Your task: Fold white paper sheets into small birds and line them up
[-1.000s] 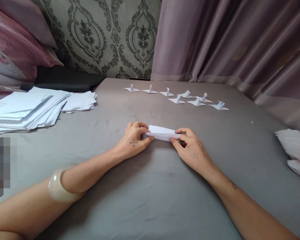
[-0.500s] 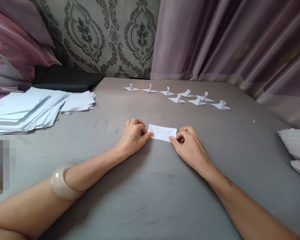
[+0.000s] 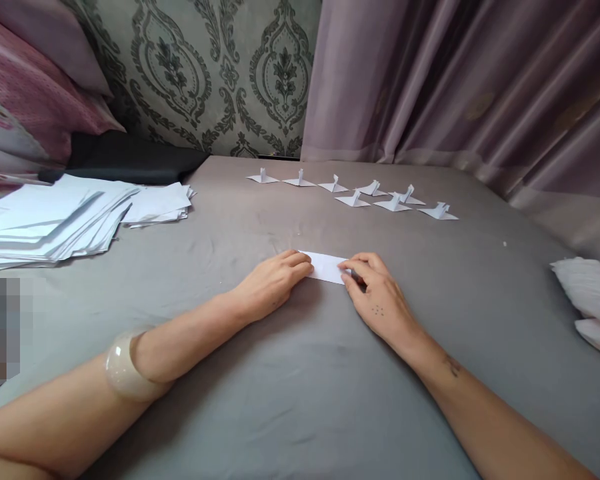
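Observation:
A small folded strip of white paper (image 3: 326,267) lies crosswise on the grey cloth, one hand at each end. My left hand (image 3: 271,281) is palm down, its fingers together and curled over the strip's left end; the thumb is hidden beneath. At the right end, my right hand (image 3: 380,293) has its thumb at the near edge and its bent index finger on top, gripping the paper. Its other fingers are curled behind.
Several folded white paper figures (image 3: 342,185) stand in loose rows farther back. At the left lie a large stack of white paper (image 3: 25,220) and a smaller paper stack (image 3: 157,202). A white bundle (image 3: 587,287) sits at the right edge. Purple curtains (image 3: 360,80) hang behind.
My left hand has rolled over from a thumb-on-top pinch to palm down, its fingers now over the strip's left end. My right index finger has come forward onto the paper.

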Demonstrator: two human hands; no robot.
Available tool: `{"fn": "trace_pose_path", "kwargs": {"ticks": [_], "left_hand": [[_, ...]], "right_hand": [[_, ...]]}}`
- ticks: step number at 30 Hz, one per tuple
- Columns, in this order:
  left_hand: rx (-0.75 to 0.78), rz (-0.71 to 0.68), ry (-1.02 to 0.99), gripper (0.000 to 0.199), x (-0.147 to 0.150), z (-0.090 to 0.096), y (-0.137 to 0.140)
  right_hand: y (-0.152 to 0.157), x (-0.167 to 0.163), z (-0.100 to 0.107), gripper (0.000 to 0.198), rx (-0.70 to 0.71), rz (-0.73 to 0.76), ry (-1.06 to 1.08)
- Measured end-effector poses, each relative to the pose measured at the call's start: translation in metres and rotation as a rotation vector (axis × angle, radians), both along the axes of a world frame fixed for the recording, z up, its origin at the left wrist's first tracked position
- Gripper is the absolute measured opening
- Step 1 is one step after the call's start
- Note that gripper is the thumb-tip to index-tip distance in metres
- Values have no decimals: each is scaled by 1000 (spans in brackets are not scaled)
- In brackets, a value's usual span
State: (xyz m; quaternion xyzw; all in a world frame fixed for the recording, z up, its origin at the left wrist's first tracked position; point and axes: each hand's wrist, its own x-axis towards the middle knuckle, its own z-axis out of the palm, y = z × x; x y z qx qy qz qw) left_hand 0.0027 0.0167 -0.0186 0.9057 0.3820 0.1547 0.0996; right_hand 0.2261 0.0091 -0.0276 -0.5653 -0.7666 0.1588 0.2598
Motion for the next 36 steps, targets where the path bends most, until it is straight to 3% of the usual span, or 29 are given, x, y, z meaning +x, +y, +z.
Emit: {"fn": "trace_pose_path", "kwargs": {"ticks": [5,10,16,18,21,24,27,29,32,34,36], "left_hand": [[24,75,16,30,7,2,0],[66,72,19,30,13,2,11],[206,-5,195,32,19,4,9],[184,22,107,29,20,6,6],[-46,268,-363,23,22,12,5],[-518,472,-902,15,24,18,4],[-893,586,-1185,23,26,18,0],[-1001,640,-1253,31,28,14,-2],[-1057,612,-1244,31,30,9,-4],[-1055,563,-1123,21,31,7,-5],[-926,511,-880,12,29,8,-7]], "right_hand": [[-4,-2,1,40,90,73,-131],[-4,-2,-1,44,107,58,-146],[-1,-1,-4,34,150,21,52],[-2,-1,-1,30,201,-16,176],[-5,-3,5,27,308,-87,325],[-10,-4,9,36,405,-104,348],[-13,-4,9,47,417,10,236],[-14,-3,8,49,386,119,136],[-12,-3,4,44,344,220,25],[-10,-2,2,38,312,251,-21],[-10,-1,1,33,279,274,-57]]}}
